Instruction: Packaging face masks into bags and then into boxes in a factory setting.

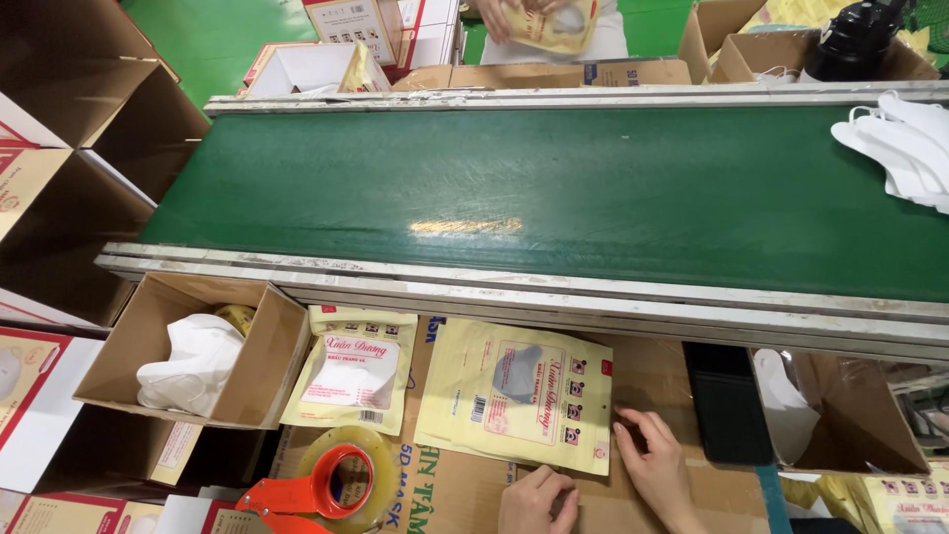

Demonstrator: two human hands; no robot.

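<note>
Fingertips of the right hand (654,457) were laid, loosely spread and clasping nothing, against the right-hand edge of the flat pale-yellow printed mask pouch (516,393), which lay face up on the brown cardboard work surface (647,381) just below the metal rail of the green conveyor belt (554,188). No pinch on the pouch was made; only touching at its edge could be seen. The left hand (539,499) was held curled into a loose fist just below the pouch's lower right corner, near it, and whether anything was enclosed in it could not be told.

The pouch was thus placed to the left of and above both hands, its printed face turned sideways, so that its top pointed left. The right hand was nearer to it. A second, filled yellow pouch (353,368) was seen further left, beside an open cardboard box of white masks (193,361), with an orange tape dispenser (316,489) below.
</note>
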